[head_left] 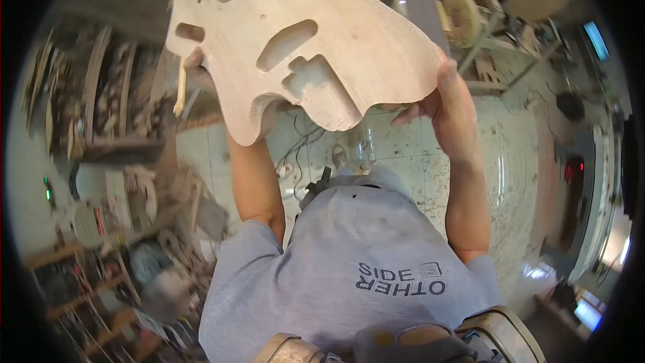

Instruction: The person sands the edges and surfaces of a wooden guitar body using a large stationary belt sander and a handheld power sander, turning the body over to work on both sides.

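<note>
Raised in front of me is an unfinished electric guitar body of pale bare wood, its routed face turned toward me. Slots, a small oval pocket and a larger stepped cavity are cut into that face. My left hand grips the body's left edge, and most of its fingers are hidden behind the wood. At the opposite edge, my right hand clasps the rounded end, with some fingers reaching underneath. Both forearms stretch forward, holding the body above the floor.
Wooden shelving full of offcuts stands on the left, with a compartmented rack below it. A workbench carrying a round pale disc is at the upper right. Cables lie on the debris-speckled tiled floor near my feet.
</note>
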The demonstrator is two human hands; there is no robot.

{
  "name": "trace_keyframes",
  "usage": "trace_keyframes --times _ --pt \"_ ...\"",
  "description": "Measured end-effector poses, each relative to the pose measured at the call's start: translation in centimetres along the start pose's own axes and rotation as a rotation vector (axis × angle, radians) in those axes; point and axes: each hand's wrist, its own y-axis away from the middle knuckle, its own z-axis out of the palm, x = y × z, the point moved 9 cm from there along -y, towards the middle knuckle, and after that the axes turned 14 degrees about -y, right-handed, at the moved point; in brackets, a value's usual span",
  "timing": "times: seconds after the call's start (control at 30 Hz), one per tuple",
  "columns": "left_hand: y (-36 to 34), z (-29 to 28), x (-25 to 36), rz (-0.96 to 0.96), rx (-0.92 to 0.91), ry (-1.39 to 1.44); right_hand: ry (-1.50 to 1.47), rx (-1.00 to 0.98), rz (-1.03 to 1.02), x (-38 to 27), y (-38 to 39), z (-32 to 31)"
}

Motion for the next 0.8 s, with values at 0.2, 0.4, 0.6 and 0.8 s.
trace_keyframes --times 0.2,0.4,0.6,0.8 --pt "15.1 -8.3 13.5 0.213 0.493 -0.478 -0.025 -0.294 0.630 16.7 9.1 -2.0" --pt "38.5 -15.7 22.3 0.384 1.048 -0.755 0.214 0.163 0.998 32.6 21.4 -21.9" --pt "58.2 -18.1 22.6 0.315 1.542 -0.745 0.465 0.325 1.132 35.2 27.5 -34.3" --pt "67.4 -19.7 22.6 0.273 1.657 -0.573 0.568 0.236 1.040 36.2 24.4 -32.1"
